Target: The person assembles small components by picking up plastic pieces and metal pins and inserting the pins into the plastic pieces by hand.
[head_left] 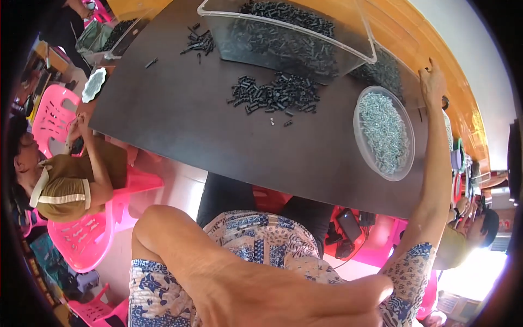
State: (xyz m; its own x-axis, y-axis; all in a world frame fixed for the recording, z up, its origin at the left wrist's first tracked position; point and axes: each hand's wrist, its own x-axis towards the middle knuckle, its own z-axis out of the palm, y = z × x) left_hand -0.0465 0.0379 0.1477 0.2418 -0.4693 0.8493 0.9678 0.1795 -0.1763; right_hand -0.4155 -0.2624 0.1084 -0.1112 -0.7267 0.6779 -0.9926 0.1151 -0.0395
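My right arm stretches along the right side of the table, and my right hand (433, 84) is at the far right, beside the orange wooden panel. Its fingers are apart, with nothing visible in them. My left hand (305, 297) is very close to the camera at the lower edge, bent across my body, its fingers mostly cut off. A clear round bowl (357, 128) of small silvery screws (384, 133) sits left of my right forearm. Mid-table lies a pile of small black plastic parts (275, 94), with a tiny silvery piece (272, 121) and one black part (288, 123) in front.
A clear plastic bin (245, 52) holding many black parts stands behind the pile. A smaller black heap (199, 42) lies on the dark table (163, 109). At left a person (68, 180) sits by pink chairs (81, 240); another person (463, 234) is at right. A red stool (348, 240) carries dark items.
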